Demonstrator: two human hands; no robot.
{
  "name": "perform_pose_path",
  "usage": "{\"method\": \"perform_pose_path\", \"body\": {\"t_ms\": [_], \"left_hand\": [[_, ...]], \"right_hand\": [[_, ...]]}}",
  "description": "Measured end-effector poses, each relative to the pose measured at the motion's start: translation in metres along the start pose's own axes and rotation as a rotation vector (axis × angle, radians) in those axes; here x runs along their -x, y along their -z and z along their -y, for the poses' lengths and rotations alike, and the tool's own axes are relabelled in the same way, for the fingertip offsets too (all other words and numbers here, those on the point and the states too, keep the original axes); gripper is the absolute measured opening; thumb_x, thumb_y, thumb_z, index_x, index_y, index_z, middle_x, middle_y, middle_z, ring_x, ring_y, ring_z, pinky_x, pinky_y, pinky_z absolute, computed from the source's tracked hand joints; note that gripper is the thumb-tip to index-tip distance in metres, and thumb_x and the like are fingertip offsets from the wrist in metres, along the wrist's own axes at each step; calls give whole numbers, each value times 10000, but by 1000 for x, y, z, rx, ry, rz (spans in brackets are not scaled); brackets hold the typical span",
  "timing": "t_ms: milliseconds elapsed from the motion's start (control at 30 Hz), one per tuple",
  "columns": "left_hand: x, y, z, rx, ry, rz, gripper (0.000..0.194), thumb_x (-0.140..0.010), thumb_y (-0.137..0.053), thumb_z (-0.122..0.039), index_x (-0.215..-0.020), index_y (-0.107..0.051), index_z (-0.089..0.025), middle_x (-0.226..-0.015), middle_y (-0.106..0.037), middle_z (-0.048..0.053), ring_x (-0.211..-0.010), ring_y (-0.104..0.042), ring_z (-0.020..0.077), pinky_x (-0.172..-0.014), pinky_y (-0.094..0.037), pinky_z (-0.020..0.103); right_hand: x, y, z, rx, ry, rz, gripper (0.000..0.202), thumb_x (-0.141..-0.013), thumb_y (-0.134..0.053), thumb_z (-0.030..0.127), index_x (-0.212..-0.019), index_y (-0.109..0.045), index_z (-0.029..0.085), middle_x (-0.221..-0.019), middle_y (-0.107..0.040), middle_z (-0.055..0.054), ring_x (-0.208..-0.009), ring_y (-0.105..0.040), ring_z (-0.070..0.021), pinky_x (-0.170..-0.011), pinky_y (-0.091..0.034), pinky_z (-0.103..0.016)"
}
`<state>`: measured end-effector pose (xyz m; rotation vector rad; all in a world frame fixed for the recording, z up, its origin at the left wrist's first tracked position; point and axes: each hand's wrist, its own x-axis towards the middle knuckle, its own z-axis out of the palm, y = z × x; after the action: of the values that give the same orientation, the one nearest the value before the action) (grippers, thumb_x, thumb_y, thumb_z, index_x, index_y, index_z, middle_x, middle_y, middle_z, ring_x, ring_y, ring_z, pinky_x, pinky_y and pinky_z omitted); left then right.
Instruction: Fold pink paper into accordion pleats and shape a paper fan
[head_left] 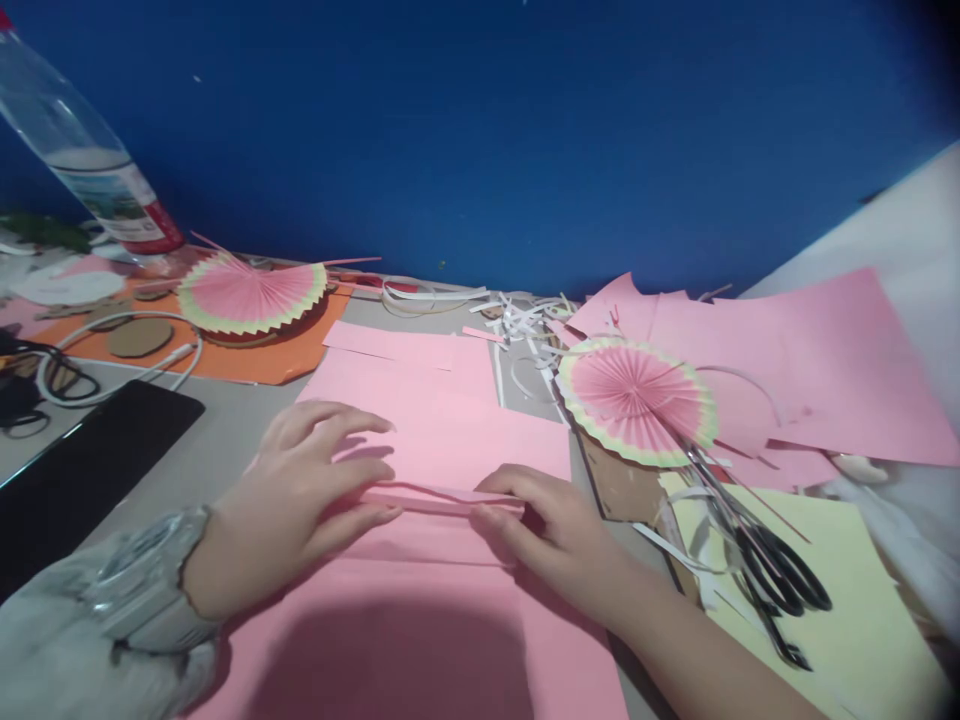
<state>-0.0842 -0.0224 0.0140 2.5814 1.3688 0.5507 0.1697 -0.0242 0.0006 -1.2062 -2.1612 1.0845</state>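
Note:
A narrow folded strip of pink paper (439, 497) lies across the middle, held at both ends above larger pink sheets (420, 640). My left hand (307, 490), with a watch on its wrist, pinches the strip's left end between thumb and index finger; the other fingers are spread. My right hand (547, 530) grips the right end, thumb in front and fingers behind. Pleated pink paper fans with yellow-green rims stand at the back left (255, 292) and on the right (637, 400).
Black-handled scissors (780, 570) lie at the right on yellow paper (862, 580). White paper scraps (525, 320) are heaped near the blue wall (480, 130). At the left are a black phone (97, 460), a white cable (196, 350), orange paper (300, 345) and a plastic bottle (97, 150).

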Motion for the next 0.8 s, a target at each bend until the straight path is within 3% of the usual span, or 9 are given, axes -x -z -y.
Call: {"method": "perform_pose_path", "body": {"t_ms": [133, 300, 433, 500, 600, 700, 800], "left_hand": [[1, -7, -2, 53, -69, 119, 149, -855, -515, -295, -808, -623, -204, -946, -585, 40, -916, -453, 214, -871, -329, 410], [1, -11, -4, 49, -134, 136, 174, -887, -470, -274, -804, -599, -191, -932, -591, 34, -888, -448, 201, -849, -311, 402], [1, -13, -4, -45, -194, 104, 170, -884, -485, -295, -829, -608, -191, -939, -602, 35, -890, -462, 206, -842, -324, 398], [2, -15, -5, -121, -244, 52, 146, -886, -486, -263, -926, -615, -208, -969, -616, 30, -905, -471, 208, -848, -331, 391], [4, -19, -6, -187, -295, 5, 263, -897, -428, -149, -1087, -586, -239, -1015, -636, 22, -928, -481, 205, -870, -322, 390], [6, -21, -8, -132, -272, 14, 303, -903, -384, -100, -1059, -600, -246, -977, -649, 12, -917, -490, 193, -864, -318, 382], [5, -17, -6, -10, -202, 51, 206, -901, -439, -154, -973, -610, -243, -868, -638, -2, -857, -494, 178, -813, -327, 360]], "right_hand": [[2, -2, -1, 313, 161, -166, 378, -813, -617, 330, -1162, -515, 227, -1037, -595, -67, -975, -532, -205, -846, -417, -342], [7, -2, -3, 623, 341, -361, 386, -815, -622, 250, -1185, -511, 243, -1055, -604, -68, -1030, -500, -219, -918, -338, -388], [7, -4, 0, 723, 367, -421, 444, -803, -637, 348, -1215, -507, 243, -1106, -621, -67, -1082, -474, -231, -942, -302, -399], [7, -7, 2, 761, 398, -402, 366, -826, -617, 317, -1174, -541, 236, -1093, -644, -36, -1085, -479, -211, -932, -284, -384], [6, -10, 2, 749, 417, -257, 200, -864, -555, 174, -1057, -594, 203, -988, -669, -8, -1017, -524, -164, -851, -289, -350], [5, -10, -1, 665, 380, -134, 134, -857, -538, 142, -957, -614, 188, -872, -650, -9, -896, -548, -153, -775, -284, -343], [2, -8, -4, 585, 338, -106, 106, -857, -550, 176, -937, -617, 196, -837, -638, -13, -867, -534, -162, -763, -282, -339]]}}
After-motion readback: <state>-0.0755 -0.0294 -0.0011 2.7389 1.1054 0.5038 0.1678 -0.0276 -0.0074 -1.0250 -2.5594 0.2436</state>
